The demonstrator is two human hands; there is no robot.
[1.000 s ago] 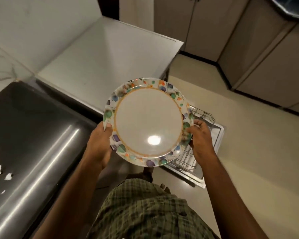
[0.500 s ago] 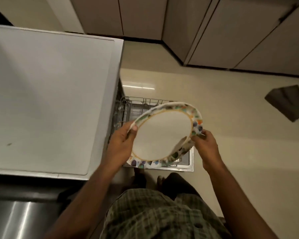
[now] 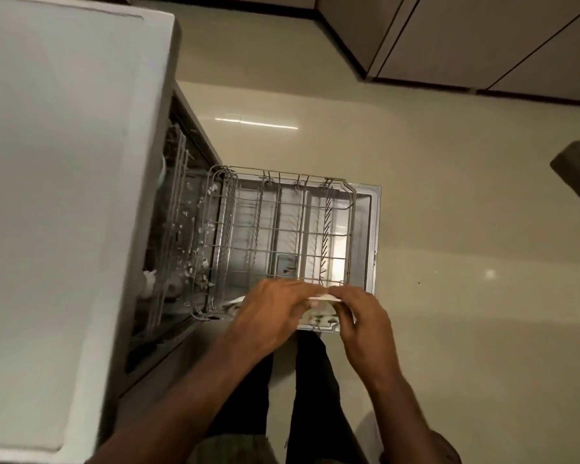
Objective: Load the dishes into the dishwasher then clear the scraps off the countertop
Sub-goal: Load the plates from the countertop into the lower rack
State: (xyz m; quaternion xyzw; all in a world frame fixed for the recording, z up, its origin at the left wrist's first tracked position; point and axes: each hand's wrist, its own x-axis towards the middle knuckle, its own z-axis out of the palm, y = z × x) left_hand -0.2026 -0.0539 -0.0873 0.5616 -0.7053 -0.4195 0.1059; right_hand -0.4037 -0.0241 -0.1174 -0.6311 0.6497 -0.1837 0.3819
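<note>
Patterned plate (image 3: 318,317) on edge at wire rack (image 3: 282,229) near end, left hand (image 3: 272,313) and right hand (image 3: 359,316) grips clamped on its rim

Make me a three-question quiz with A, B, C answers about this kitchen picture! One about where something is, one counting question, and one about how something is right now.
1. Where is the round white plate with the colourful patterned rim?
A. On the floor
B. At the near end of the pulled-out grey wire dishwasher rack
C. On top of the white dishwasher top

2. How many hands hold the plate?
A. None
B. One
C. Two

3. How is the plate standing?
A. On edge
B. Flat, face up
C. Upside down on the floor

Answers:
1. B, the plate's rim shows inside the rack's near end.
2. C, the left hand and the right hand both grip its top edge.
3. A, only its thin upper edge shows between the fingers.
</note>
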